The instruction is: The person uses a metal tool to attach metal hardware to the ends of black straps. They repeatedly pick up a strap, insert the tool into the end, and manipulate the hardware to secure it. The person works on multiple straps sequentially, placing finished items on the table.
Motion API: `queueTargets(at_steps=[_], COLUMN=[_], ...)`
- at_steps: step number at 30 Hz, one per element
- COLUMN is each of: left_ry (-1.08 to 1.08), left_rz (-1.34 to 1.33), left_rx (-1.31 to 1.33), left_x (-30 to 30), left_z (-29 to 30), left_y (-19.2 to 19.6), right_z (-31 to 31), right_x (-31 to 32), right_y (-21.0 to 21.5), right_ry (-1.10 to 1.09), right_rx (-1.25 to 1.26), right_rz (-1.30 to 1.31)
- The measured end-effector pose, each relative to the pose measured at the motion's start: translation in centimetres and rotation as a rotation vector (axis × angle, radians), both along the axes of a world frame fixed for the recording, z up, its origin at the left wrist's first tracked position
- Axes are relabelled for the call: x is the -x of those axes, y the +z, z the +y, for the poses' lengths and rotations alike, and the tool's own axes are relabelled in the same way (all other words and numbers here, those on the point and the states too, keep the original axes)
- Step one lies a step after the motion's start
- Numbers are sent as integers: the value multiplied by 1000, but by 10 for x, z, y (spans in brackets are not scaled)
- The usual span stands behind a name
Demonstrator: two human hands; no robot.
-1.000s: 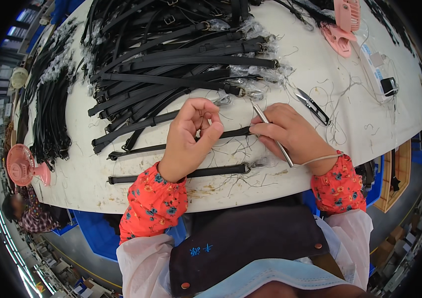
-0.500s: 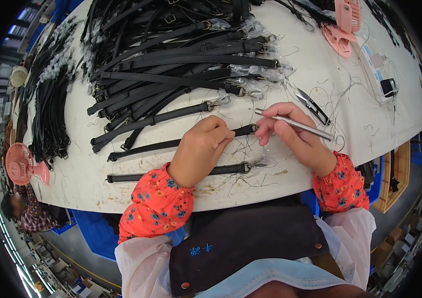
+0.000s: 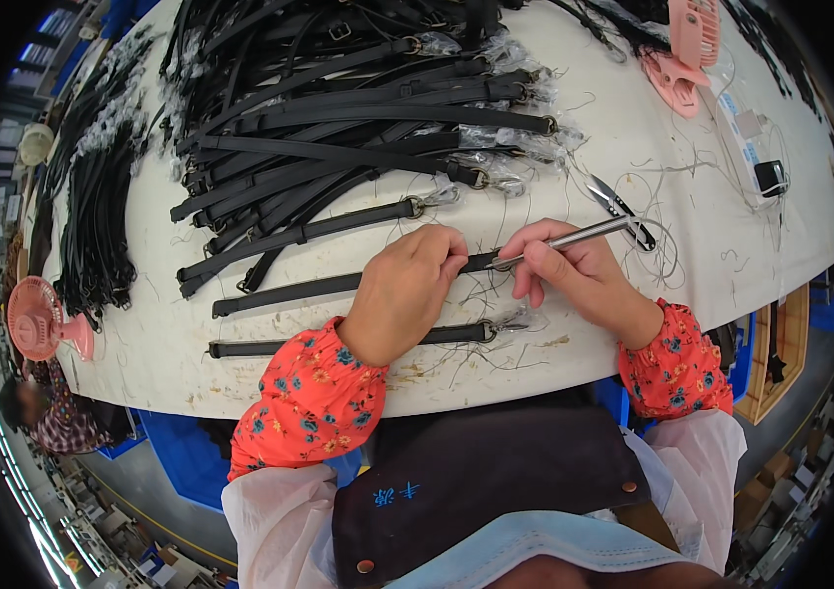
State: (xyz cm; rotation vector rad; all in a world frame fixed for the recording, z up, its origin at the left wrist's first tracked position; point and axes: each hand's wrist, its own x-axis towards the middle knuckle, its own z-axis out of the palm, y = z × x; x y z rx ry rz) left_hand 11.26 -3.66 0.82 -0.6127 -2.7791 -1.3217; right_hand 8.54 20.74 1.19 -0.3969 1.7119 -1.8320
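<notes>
My right hand (image 3: 584, 275) is closed round a slim silver pen-shaped metal tool (image 3: 584, 234), whose pointed end meets the right end of a black strap (image 3: 289, 293) near its metal ring. Just left of that end, my left hand (image 3: 405, 293) is pinched over the same strap; what its fingertips hold is hidden. A second black strap (image 3: 260, 348), with a ring and a clear-wrapped metal end, lies nearer me, partly behind my left wrist. Beyond my hands lies another strap (image 3: 309, 234).
A large pile of black straps (image 3: 338, 123) covers the far table, with another bundle (image 3: 101, 226) at left. Black-handled thread snips (image 3: 623, 214) lie beyond my right hand among loose threads. Pink clip fans (image 3: 34, 319) (image 3: 694, 39) and a white power strip (image 3: 736, 133) stand around.
The metal tool has swung round in my right hand: its pointed end now reaches down-left to the strap's end, its other end up-right. My left hand stays almost in place.
</notes>
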Motion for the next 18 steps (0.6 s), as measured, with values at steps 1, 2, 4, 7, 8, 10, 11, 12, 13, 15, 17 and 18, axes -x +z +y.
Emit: queueTargets(at_steps=[1, 2, 4, 7, 8, 10, 11, 12, 13, 15, 17, 18], left_ry=[9, 18, 24, 26, 26, 28, 30, 29, 28, 28, 33, 35], left_rz=[-9, -18, 19, 41, 43, 39, 37, 35, 34, 28, 21, 18], left_rx=[7, 15, 28, 33, 32, 34, 36, 35, 35, 36, 40, 35], left_x=[0, 0, 0, 0, 0, 0, 0, 0, 0, 0, 0, 0], left_z=[0, 1, 3, 3, 3, 3, 3, 3, 3, 3, 3, 3], left_y=[0, 0, -1, -3, -3, -3, -3, -3, -3, -3, -3, -4], right_z=[0, -1, -1, -1, -2, -2, -2, -2, -3, -3, -3, -3], right_x=[0, 1, 1, 1, 1, 2, 2, 2, 2, 1, 1, 1], right_y=[0, 0, 1, 3, 3, 3, 4, 5, 5, 5, 5, 5], right_ry=[11, 23, 40, 48, 44, 42, 42, 42, 39, 32, 32, 32], right_rx=[-16, -32, -58, -83, -86, -92, -95, -98, -97, -96, -99, -101], right_rz=[3, 7, 10, 7, 5, 5, 7, 8, 6, 2, 9, 12])
